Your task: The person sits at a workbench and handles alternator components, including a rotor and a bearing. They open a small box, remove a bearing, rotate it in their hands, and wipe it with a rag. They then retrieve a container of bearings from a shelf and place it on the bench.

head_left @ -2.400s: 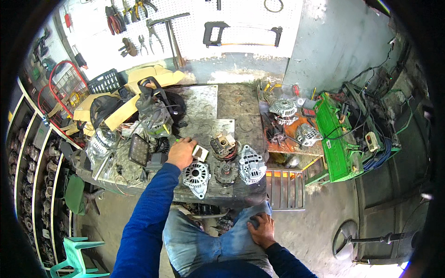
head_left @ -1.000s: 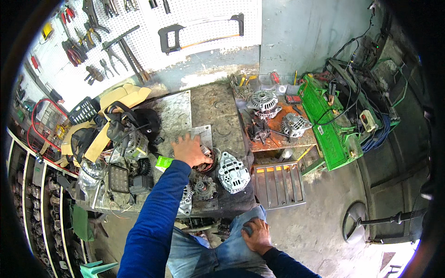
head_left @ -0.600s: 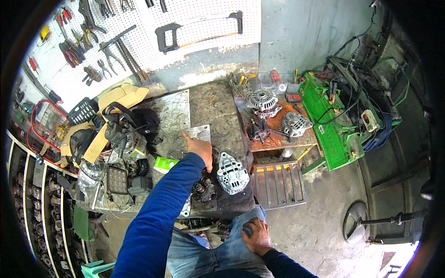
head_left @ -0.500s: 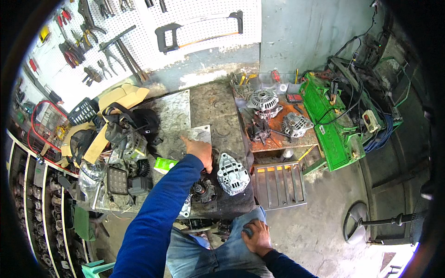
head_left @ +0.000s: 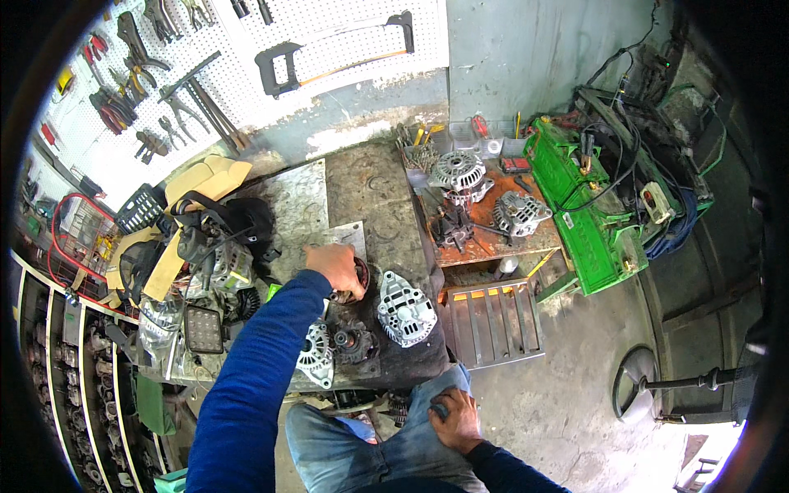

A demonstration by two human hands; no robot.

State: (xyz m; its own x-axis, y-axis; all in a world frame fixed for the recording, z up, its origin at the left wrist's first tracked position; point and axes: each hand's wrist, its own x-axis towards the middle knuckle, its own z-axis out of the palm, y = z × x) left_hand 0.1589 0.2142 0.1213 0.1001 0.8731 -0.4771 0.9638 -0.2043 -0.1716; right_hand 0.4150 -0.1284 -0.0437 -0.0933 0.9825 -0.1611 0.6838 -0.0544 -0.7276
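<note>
My left hand [head_left: 335, 267] reaches over the workbench, its fingers closed on the rim of a ring-shaped copper-brown part [head_left: 362, 278] that looks like an alternator stator. Partly under my left sleeve lies a silver alternator housing half [head_left: 316, 357]. Beside it sits a dark rotor-like part [head_left: 355, 342], and to the right a second silver housing half [head_left: 407, 311]. A white paper sheet [head_left: 352, 234] lies just beyond the hand. My right hand [head_left: 457, 421] rests on my right thigh with curled fingers; a small dark thing shows at them, too unclear to name.
Cardboard [head_left: 209, 179], black straps and a square lamp [head_left: 204, 329] crowd the bench's left side. On a lower stand at right are several alternator parts [head_left: 519, 215]. Beside it stands a green metal frame [head_left: 588, 238] with cables. Tools hang on the pegboard [head_left: 230, 66].
My left hand and forearm have shifted a little left, uncovering more of the left housing half and the ring-shaped part, and hiding most of a green box. My right hand stays on the thigh.
</note>
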